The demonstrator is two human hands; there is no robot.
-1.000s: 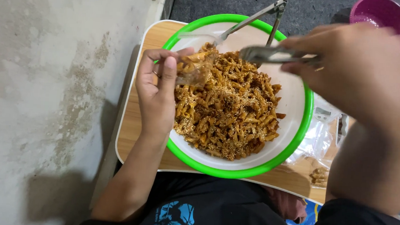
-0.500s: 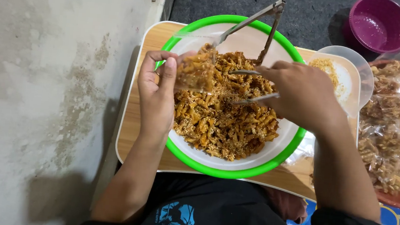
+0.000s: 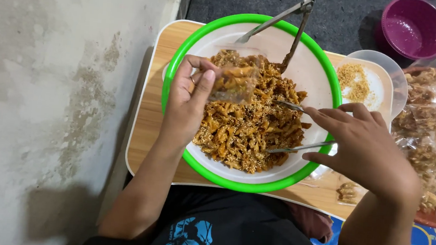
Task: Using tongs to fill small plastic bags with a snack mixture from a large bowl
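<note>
Metal tongs [image 3: 293,127] sit between right-hand fingers [image 3: 332,116].

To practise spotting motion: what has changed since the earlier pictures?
The right hand came down from the bowl's far rim, its tongs now at the snack heap. The left hand still holds the clear bag; spare tongs unmoved.

A small clear bag [image 3: 234,82] of snack hung over the bowl's left side. Filled clear bags [image 3: 434,139] lay heaped at the tray's right edge.
</note>
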